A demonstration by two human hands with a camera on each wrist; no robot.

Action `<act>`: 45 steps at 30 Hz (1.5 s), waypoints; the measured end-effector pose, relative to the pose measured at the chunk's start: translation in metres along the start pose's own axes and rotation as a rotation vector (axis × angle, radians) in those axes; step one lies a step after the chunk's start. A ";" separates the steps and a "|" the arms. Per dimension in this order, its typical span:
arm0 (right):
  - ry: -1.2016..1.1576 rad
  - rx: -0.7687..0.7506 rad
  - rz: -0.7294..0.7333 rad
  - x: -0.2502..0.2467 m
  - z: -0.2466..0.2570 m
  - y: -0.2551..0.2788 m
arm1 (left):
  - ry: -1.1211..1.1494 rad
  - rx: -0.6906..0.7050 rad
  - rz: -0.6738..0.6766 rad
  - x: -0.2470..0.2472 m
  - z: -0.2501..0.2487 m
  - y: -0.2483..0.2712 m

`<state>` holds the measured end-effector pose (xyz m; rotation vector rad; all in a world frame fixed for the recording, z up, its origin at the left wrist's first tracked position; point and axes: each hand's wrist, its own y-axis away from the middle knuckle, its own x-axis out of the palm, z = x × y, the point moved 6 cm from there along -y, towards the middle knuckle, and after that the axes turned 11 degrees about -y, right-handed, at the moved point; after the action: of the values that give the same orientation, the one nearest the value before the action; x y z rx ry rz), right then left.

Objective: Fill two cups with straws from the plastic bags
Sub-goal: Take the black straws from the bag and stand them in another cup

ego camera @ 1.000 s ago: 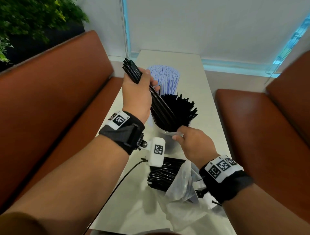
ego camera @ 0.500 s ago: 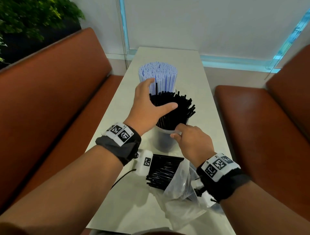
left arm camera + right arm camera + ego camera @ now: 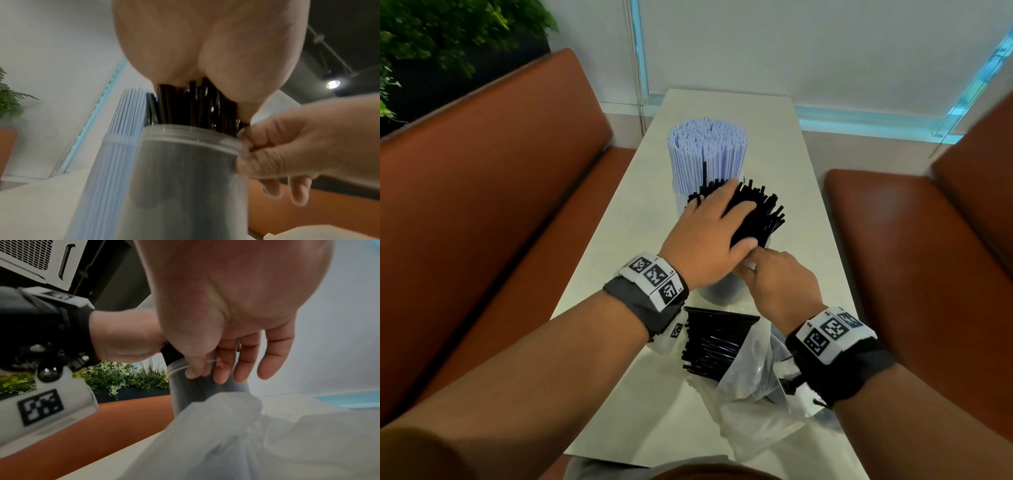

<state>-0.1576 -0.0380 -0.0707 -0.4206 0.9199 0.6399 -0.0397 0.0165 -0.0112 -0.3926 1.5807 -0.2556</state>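
Pressing the black straws down

My left hand (image 3: 709, 236) lies flat, fingers spread, on the black straws (image 3: 763, 212); my right hand (image 3: 777, 287) pinches the cup (image 3: 185, 170) rim.

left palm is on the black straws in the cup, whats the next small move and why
Probably press the left hand down a little more to seat the black straws, which stand uneven above the cup. The right hand pinches the cup's rim, steadying it. More straws lie in the bag, so the next handful would likely follow.
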 end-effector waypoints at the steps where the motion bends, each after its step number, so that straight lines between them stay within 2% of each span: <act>1: -0.007 -0.002 0.000 0.000 0.000 0.000 | -0.011 0.020 0.031 0.004 0.000 0.002; 3: 0.007 -0.003 -0.005 0.001 -0.001 0.000 | 0.054 0.052 -0.066 -0.005 0.002 0.003; 5: 0.024 -0.004 -0.005 0.002 -0.002 -0.001 | 0.071 0.016 -0.229 -0.018 0.007 0.002; 6: 0.027 -0.004 -0.006 0.002 -0.002 -0.001 | 0.048 -0.020 -0.255 -0.020 0.009 0.001; 7: 0.027 -0.003 -0.008 0.002 -0.002 -0.001 | 0.016 -0.051 -0.225 -0.018 0.011 0.001; 10: 0.018 -0.008 -0.021 0.000 -0.002 -0.001 | -0.049 -0.083 0.054 0.006 0.012 -0.001; 11: 0.021 -0.015 -0.024 0.000 -0.001 0.000 | -0.022 -0.074 0.074 0.008 0.012 0.000; 14: 0.048 -0.024 -0.027 0.000 0.000 0.000 | 0.035 -0.093 -0.092 -0.001 0.011 0.000; 15: 0.045 -0.029 -0.033 0.000 0.000 -0.001 | 0.002 -0.095 -0.091 0.002 0.010 -0.001; 17: 0.017 -0.037 -0.040 -0.001 0.001 -0.001 | -0.119 -0.069 0.036 0.017 0.006 -0.004; 19: 0.013 -0.053 -0.041 -0.001 0.002 0.000 | -0.115 -0.057 0.083 0.024 0.010 -0.011; 23: 0.051 -0.037 -0.017 0.000 0.000 0.000 | -0.071 -0.061 -0.008 0.015 0.017 -0.022; 26: 0.037 -0.052 -0.005 -0.003 0.000 0.002 | -0.075 -0.083 -0.027 0.009 0.012 -0.012; 27: 0.008 -0.066 -0.031 -0.007 0.002 0.005 | -0.038 -0.112 -0.078 0.001 0.013 -0.006; 29: -0.027 -0.072 -0.171 -0.015 0.000 0.017 | 0.089 -0.174 -0.234 -0.019 0.019 0.011; 31: 0.003 0.032 -0.263 -0.016 -0.009 0.029 | 0.246 -0.222 -0.356 -0.030 0.030 0.035; 32: 0.035 0.134 -0.206 -0.009 -0.017 0.033 | 0.309 -0.255 -0.370 -0.029 0.036 0.049; 33: 0.074 0.238 -0.101 0.002 -0.027 0.036 | 0.359 -0.289 -0.339 -0.023 0.040 0.062; 35: 0.153 0.368 0.086 0.020 -0.041 0.039 | 0.447 -0.318 -0.142 0.000 0.038 0.085; 38: 0.182 0.365 0.161 0.031 -0.045 0.037 | 0.393 -0.185 0.316 0.051 0.015 0.112; 39: 0.188 0.356 0.168 0.032 -0.044 0.036 | 0.336 -0.117 0.421 0.066 0.006 0.119; 41: 0.206 0.361 0.155 0.032 -0.044 0.033 | 0.288 -0.034 0.494 0.088 -0.011 0.122; 45: 0.205 0.349 0.158 0.032 -0.044 0.033 | 0.277 0.091 0.460 0.108 -0.046 0.101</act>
<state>-0.1913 -0.0292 -0.1240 -0.1014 1.2450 0.5715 -0.0965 0.0614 -0.1478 0.0875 1.8734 -0.0248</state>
